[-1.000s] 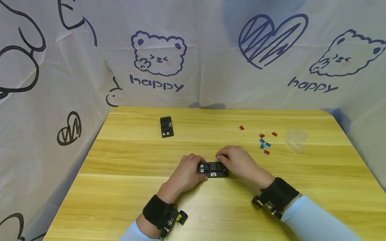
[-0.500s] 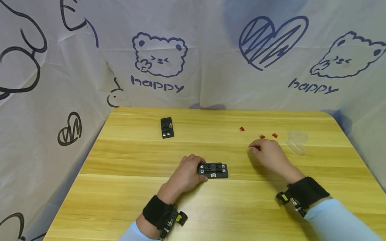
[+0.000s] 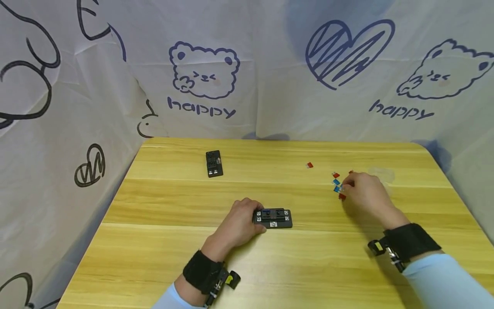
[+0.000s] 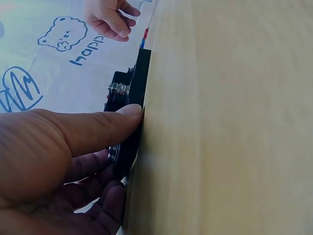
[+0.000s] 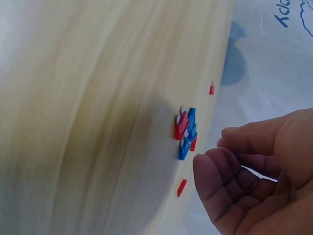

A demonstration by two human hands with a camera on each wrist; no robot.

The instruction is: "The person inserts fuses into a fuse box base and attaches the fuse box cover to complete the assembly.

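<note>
In the head view a black fuse block [image 3: 281, 224] with silver terminal screws lies on the table. My left hand [image 3: 236, 223] grips its left end, thumb [image 4: 110, 128] along the near edge and fingers behind, as the left wrist view shows. A trace of blue shows in the block's left slot. My right hand [image 3: 366, 195] hovers at a small cluster of blade fuses, its fingers loosely bent and nothing visible between the fingertips. Blue fuses [image 5: 191, 117] and a red fuse [image 5: 181, 126] lie just beyond those fingertips, partly overlapping in the right wrist view.
Another black block [image 3: 214, 163] lies at the back left of the wooden table [image 3: 162, 197]. One red fuse [image 3: 309, 165] sits apart toward the back. A clear plastic case [image 3: 382, 174] is partly hidden behind my right hand. Cloth walls [image 3: 278, 77] rise behind the table.
My right hand has left the right end of the fuse block and moved right to the fuses, then slightly farther right. My left hand has stayed on the block.
</note>
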